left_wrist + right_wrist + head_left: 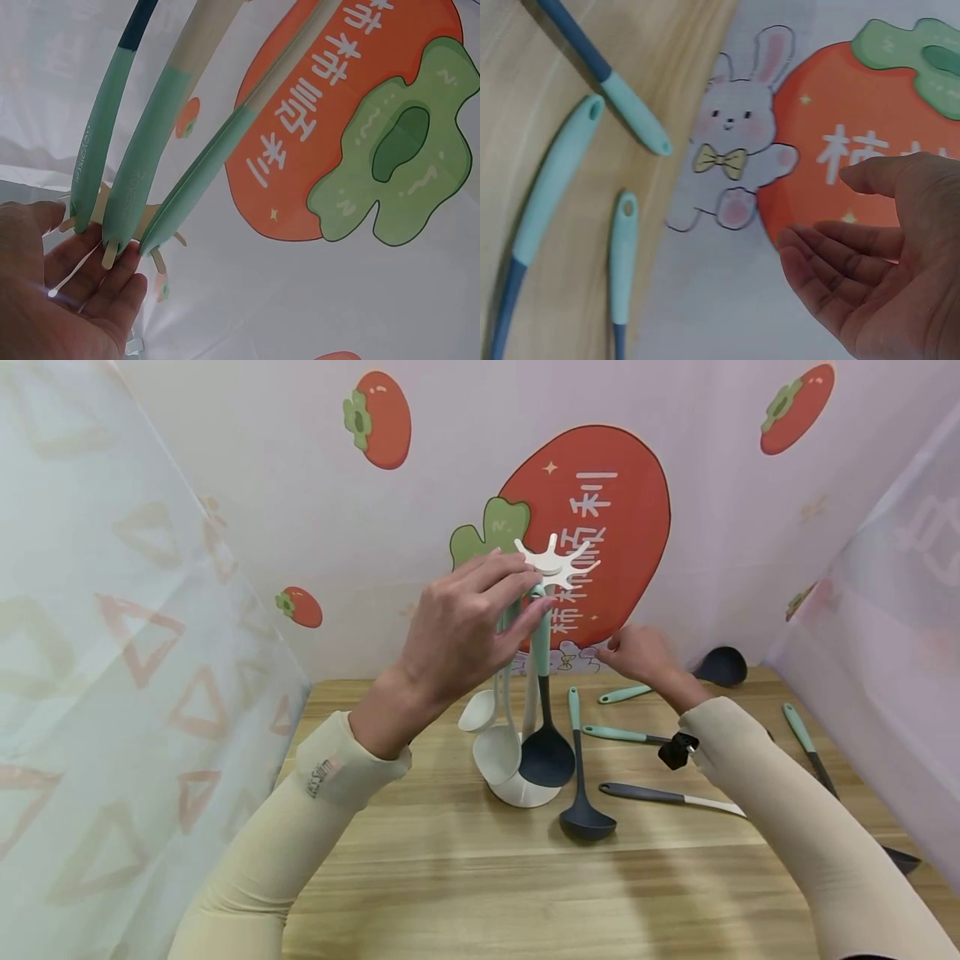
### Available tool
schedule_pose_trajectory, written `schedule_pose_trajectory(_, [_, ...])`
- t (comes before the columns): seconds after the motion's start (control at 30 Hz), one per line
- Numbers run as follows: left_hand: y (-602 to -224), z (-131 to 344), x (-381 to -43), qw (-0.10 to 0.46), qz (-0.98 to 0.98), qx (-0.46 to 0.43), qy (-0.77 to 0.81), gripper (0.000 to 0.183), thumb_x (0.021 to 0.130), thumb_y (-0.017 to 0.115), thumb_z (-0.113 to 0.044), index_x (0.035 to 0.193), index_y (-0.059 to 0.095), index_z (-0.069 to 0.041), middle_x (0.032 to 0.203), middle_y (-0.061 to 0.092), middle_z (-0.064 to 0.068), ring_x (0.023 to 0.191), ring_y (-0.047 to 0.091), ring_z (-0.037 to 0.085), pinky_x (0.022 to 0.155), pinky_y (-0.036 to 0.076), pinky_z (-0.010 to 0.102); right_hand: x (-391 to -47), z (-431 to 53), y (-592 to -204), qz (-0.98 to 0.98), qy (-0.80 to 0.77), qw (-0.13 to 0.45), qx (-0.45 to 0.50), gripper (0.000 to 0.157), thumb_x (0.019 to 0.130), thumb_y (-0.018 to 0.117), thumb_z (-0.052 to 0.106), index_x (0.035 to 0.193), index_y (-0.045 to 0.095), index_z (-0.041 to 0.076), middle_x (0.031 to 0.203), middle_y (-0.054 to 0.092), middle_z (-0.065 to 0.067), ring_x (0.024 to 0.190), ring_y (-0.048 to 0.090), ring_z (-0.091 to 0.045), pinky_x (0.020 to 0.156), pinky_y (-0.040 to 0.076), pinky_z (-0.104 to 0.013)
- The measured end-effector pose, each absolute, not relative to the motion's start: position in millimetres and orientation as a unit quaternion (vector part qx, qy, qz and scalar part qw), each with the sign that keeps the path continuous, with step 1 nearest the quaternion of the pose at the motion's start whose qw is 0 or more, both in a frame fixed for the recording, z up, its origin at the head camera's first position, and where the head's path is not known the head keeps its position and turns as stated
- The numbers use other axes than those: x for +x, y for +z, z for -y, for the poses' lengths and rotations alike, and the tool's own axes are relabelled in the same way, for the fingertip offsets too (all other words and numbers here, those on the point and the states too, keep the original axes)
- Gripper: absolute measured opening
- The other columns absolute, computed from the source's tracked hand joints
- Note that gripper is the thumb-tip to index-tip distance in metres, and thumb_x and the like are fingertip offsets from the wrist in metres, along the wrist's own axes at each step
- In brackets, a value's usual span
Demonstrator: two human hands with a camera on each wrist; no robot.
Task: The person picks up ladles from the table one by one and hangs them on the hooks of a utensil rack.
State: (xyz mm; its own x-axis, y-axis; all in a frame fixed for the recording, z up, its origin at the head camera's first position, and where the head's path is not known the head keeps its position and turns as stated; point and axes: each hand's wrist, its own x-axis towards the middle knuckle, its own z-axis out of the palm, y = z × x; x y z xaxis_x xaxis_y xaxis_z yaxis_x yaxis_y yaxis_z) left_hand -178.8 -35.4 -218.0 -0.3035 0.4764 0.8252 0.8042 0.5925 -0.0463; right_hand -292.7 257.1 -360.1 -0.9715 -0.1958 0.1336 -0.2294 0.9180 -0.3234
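Observation:
A white utensil rack (551, 566) with spread hooks stands on the table, its round base (525, 794) below. At its top, my left hand (474, 614) pinches the mint handle end of a dark ladle (547, 758) between thumb and fingers, right at a hook. A white ladle (497, 756) and a smaller white-headed utensil (477, 711) hang beside it. In the left wrist view, the dark ladle's mint handle (99, 139) is nearest the thumb. My right hand (643, 653) holds nothing and hovers near the back cloth, its fingers loosely bent in the right wrist view.
Another dark ladle (587, 823) lies right of the base. Farther right lie a mint-handled utensil (615, 733), a dark-handled one (645, 792), a ladle at the back (723, 666) and a mint handle by the side cloth (799, 727). A printed cloth (420, 527) hangs behind.

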Motion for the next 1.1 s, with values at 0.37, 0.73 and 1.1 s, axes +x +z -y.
schedule_pose_trajectory(0.37, [-219.5, 34.0, -179.2, 0.436, 0.774, -0.412, -0.204, 0.031, 0.09, 0.071, -0.025, 0.108, 0.073, 0.0, 0.109, 0.071, 0.013, 0.106, 0.066, 0.026, 0.104, 0.046, 0.033, -296.9, -250.4, -401.0, 0.983, 0.166, -0.017, 0.081, 0.038, 0.087, 0.07, 0.032, 0.057, 0.062, 0.009, 0.048, 0.044, 0.003, 0.043, 0.035, -0.011, 0.043, 0.026, -0.025])
schedule_pose_trajectory(0.73, [-220.3, 33.4, -178.2, 0.434, 0.775, -0.412, -0.203, 0.03, 0.09, 0.07, -0.024, 0.107, 0.073, 0.0, 0.11, 0.07, 0.013, 0.106, 0.065, 0.025, 0.097, 0.051, 0.034, -296.5, -236.2, -435.1, 0.977, 0.185, -0.079, 0.063, 0.05, 0.084, 0.074, 0.03, 0.048, 0.043, 0.015, 0.046, 0.029, 0.005, 0.041, 0.023, -0.01, 0.042, 0.022, -0.025])
schedule_pose_trajectory(1.1, [-219.2, 35.4, -176.9, 0.426, 0.781, -0.411, -0.196, 0.029, 0.093, 0.067, -0.023, 0.109, 0.073, 0.0, 0.113, 0.07, 0.013, 0.108, 0.065, 0.025, 0.098, 0.051, 0.033, -298.4, -237.6, -461.3, 0.975, 0.18, -0.123, 0.037, 0.048, 0.084, 0.072, 0.03, 0.047, 0.045, 0.015, 0.045, 0.031, 0.006, 0.04, 0.025, -0.009, 0.04, 0.024, -0.023])
